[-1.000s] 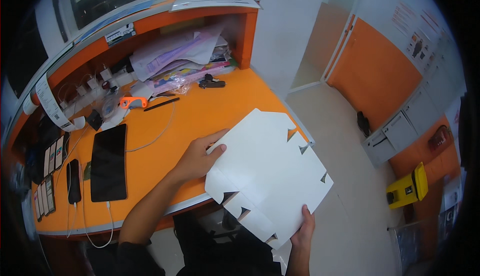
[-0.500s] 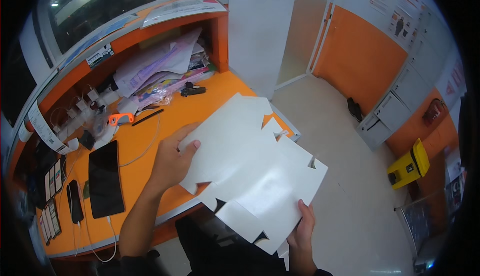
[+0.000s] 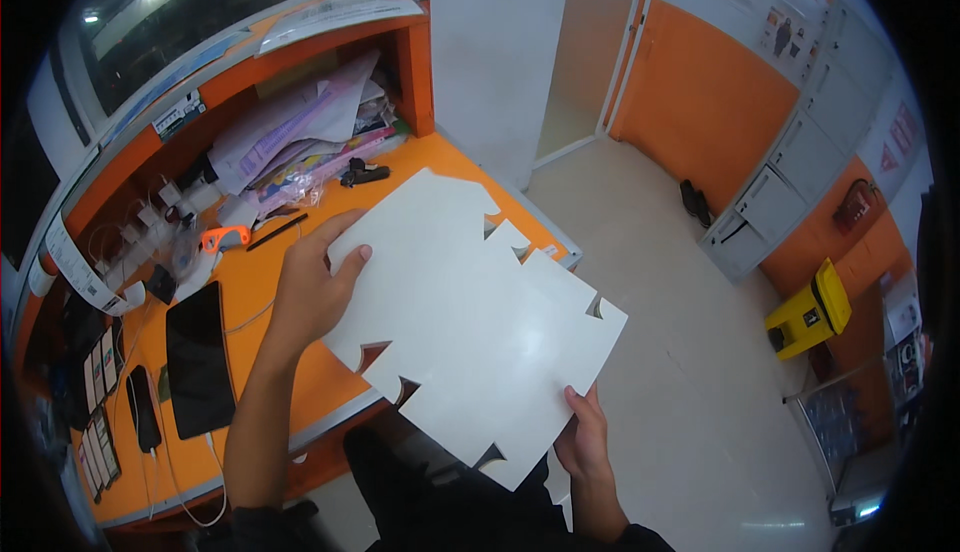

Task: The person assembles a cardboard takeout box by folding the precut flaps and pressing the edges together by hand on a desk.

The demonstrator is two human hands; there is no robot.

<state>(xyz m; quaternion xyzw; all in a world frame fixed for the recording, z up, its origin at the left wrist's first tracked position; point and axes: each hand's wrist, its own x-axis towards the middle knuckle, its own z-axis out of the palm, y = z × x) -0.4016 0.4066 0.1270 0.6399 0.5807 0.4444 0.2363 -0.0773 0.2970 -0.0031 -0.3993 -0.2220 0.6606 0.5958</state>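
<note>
A large white die-cut cardboard sheet (image 3: 460,322), with notches along two of its edges, lies between both my hands above the desk's front edge. My left hand (image 3: 325,277) grips its left side, thumb on the upper face and fingers partly hidden beneath. At the lower right edge, my right hand (image 3: 585,437) pinches the sheet with the thumb on top; its other fingers are mostly behind the board. The sheet is tilted, and its glossy upper face looks blank.
On the orange desk (image 3: 400,177) lie a black tablet (image 3: 200,357), a black phone-like device (image 3: 144,409) with a white cable, an orange tool (image 3: 225,239) and a black pen (image 3: 277,233). Papers (image 3: 300,137) fill the shelf. A yellow bin (image 3: 810,312) stands near grey lockers (image 3: 775,202).
The cardboard sheet and both hands appear a little further left and higher in view, as does the whole room. The sheet looks flatter, its fold creases less visible. Both hands keep their hold.
</note>
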